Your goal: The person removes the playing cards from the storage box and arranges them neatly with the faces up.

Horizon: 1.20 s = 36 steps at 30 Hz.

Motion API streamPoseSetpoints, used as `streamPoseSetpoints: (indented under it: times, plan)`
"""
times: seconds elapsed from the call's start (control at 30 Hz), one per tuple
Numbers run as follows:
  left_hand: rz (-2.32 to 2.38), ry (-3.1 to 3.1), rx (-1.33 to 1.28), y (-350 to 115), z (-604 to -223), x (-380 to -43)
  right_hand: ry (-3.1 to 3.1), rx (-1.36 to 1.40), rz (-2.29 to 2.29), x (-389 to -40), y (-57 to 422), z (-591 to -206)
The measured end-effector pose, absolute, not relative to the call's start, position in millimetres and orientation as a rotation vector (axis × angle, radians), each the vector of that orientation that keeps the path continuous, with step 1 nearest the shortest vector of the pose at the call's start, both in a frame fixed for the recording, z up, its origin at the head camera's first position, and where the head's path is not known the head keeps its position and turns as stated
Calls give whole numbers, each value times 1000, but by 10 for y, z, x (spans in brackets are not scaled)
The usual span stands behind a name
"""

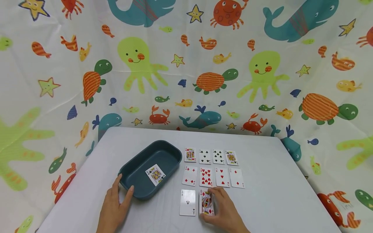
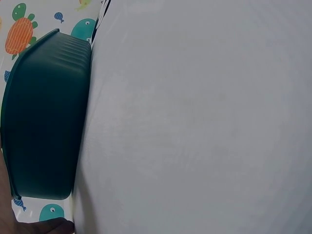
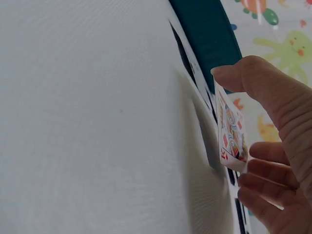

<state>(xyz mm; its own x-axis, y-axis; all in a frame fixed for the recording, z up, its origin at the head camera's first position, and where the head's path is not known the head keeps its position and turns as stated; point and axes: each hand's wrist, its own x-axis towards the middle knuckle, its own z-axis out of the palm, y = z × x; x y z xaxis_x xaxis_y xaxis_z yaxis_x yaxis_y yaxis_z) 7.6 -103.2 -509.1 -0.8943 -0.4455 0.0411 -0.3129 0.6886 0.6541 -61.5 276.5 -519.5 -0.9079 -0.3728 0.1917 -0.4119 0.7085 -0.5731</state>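
Note:
My right hand (image 1: 222, 210) holds a face-up stack of playing cards (image 1: 207, 203), gripping it between thumb and fingers at its near and far ends. A red king of diamonds (image 3: 231, 129) shows on top in the right wrist view. Just left of the stack lies an ace of clubs (image 1: 187, 202). My left hand (image 1: 113, 205) rests at the near left end of a dark teal tray (image 1: 126, 168), its fingers relaxed and the thumb near the rim. Inside the tray is a face card of clubs (image 1: 155, 174).
Two rows of face-up cards lie beyond the stack. The nearer row includes a ten of hearts (image 1: 206, 177) and a two of diamonds (image 1: 237, 178); the farther has a red face card (image 1: 190, 155). A white cloth covers the table (image 1: 271, 181), with a sea-animal curtain (image 1: 180, 106) behind.

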Motion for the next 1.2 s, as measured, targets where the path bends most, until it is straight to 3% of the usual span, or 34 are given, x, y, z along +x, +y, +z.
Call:
streamPoseSetpoints:
  times: [0.7,1.2]
  plan:
    - [-1002,-2722,626,-1041,-5083,67,-2768,676,977,-649,2715,-5110]
    - [-1023,-2750,658,-1037,-5055,62,-2593,1085,1411,-1024,1977,-4612]
